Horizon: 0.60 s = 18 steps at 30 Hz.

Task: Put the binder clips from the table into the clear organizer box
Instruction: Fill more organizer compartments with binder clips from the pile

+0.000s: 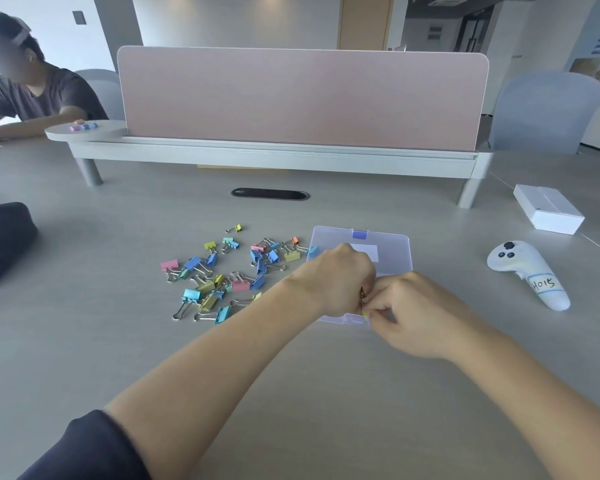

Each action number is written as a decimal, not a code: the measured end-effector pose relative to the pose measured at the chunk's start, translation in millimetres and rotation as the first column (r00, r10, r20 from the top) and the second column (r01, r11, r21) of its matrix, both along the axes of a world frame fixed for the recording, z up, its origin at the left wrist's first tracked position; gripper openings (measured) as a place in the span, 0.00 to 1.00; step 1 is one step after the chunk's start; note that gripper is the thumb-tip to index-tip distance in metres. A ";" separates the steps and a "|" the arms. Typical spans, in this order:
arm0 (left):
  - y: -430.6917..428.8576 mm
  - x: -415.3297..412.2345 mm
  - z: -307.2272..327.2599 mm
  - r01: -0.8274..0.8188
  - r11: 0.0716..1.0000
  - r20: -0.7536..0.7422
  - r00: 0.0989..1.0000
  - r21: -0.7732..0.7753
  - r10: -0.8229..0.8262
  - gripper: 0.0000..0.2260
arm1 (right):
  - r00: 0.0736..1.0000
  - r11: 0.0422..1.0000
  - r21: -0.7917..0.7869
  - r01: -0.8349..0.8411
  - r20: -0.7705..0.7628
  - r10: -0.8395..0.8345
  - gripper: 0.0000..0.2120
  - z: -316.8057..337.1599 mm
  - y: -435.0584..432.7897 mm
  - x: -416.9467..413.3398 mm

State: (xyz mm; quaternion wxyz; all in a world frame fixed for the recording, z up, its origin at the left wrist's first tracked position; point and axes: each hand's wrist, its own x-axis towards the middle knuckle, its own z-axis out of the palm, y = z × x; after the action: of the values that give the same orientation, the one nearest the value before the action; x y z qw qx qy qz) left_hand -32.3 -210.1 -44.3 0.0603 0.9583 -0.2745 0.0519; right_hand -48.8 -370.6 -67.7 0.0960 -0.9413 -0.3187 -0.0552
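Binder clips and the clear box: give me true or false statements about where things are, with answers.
Most binder clips lie on the table left of the organizer box. True.
The white controller lies left of the clips. False: it lies right of the box.
The right hand pinches a yellow clip over the box. True.
The left hand rests flat on the table. False: it meets the right hand over the box.
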 end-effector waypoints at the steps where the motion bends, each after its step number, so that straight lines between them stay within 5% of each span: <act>1: 1.6 0.1 -0.1 0.015 1.000 -0.023 1.000 -0.026 -0.016 0.03 | 1.000 1.000 -0.004 0.004 -0.005 -0.004 0.13 0.8 0.2 -0.5; 4: 22.2 4.0 6.2 0.015 0.991 -0.129 0.991 -0.130 -0.032 0.05 | 1.000 1.000 -0.020 0.023 -0.016 -0.024 0.11 4.5 1.1 -3.9; 8: 79.0 7.7 26.3 -0.176 0.964 -0.138 0.979 -0.199 0.150 0.06 | 0.996 0.996 -0.023 0.083 -0.043 -0.084 0.09 2.2 0.7 -6.2; 13: 158.3 7.7 27.9 -0.508 0.861 -0.254 0.838 -0.036 0.483 0.04 | 0.994 0.996 -0.030 0.089 -0.067 -0.091 0.09 -2.1 1.1 -9.6; 18: 179.5 1.3 14.3 -0.585 0.797 -0.286 0.746 0.151 0.602 0.04 | 0.992 0.994 -0.032 0.108 -0.064 -0.110 0.17 -2.4 2.1 -9.4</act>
State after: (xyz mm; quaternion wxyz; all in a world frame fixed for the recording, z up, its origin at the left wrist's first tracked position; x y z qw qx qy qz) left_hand -31.0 -30.6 -30.0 0.0597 0.9921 0.0565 -0.0948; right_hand -58.2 -368.5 -70.1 0.0902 -0.9599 -0.2643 -0.0247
